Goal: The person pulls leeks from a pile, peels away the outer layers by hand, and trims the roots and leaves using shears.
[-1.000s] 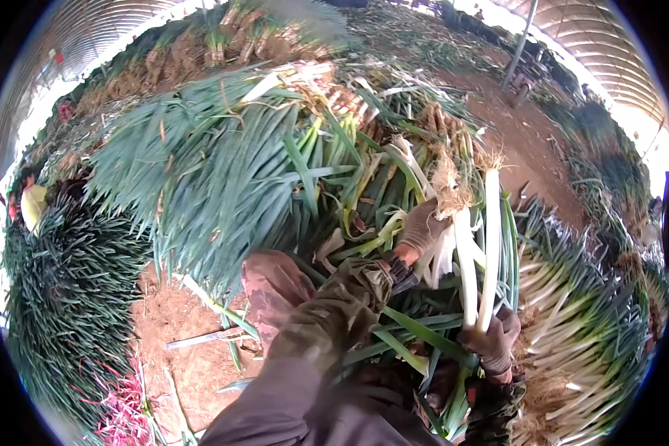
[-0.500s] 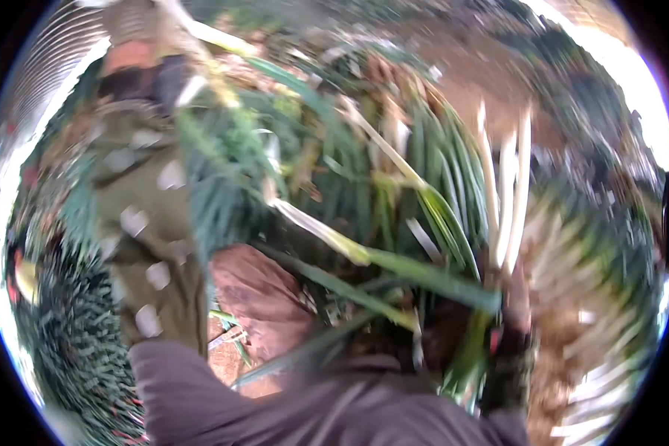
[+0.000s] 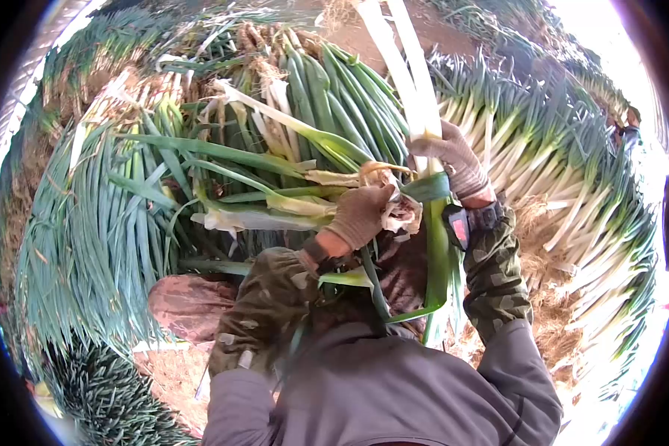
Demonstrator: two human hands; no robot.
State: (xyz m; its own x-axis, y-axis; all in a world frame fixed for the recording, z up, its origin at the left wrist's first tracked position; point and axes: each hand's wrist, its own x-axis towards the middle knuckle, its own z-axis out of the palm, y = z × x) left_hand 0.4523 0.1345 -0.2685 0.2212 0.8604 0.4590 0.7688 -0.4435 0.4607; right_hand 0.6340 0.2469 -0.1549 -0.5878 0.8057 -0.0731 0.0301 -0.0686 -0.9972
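Observation:
My left hand [image 3: 358, 215], in a tan glove, is closed around peeled outer leaves [image 3: 403, 213], pale and brownish, near the middle of the view. Just to its right, my right hand [image 3: 457, 160], also gloved, is wrapped round several long onion stalks [image 3: 415, 82]. Their white ends point up past the top edge, and their green leaves hang down between my arms. Loose stalks with green tops lie across the pile, left of my left hand.
A heap of green onions [image 3: 89, 230] lies at the left, with more bunches [image 3: 334, 89] ahead. At the right stretches a long row of onions [image 3: 572, 178] with pale stems and roots. Brown soil [image 3: 453, 33] shows at the top.
My left arm has come from the far upper left to the middle, beside my right hand. The stalks in my right hand are now higher and further left. The view has shifted.

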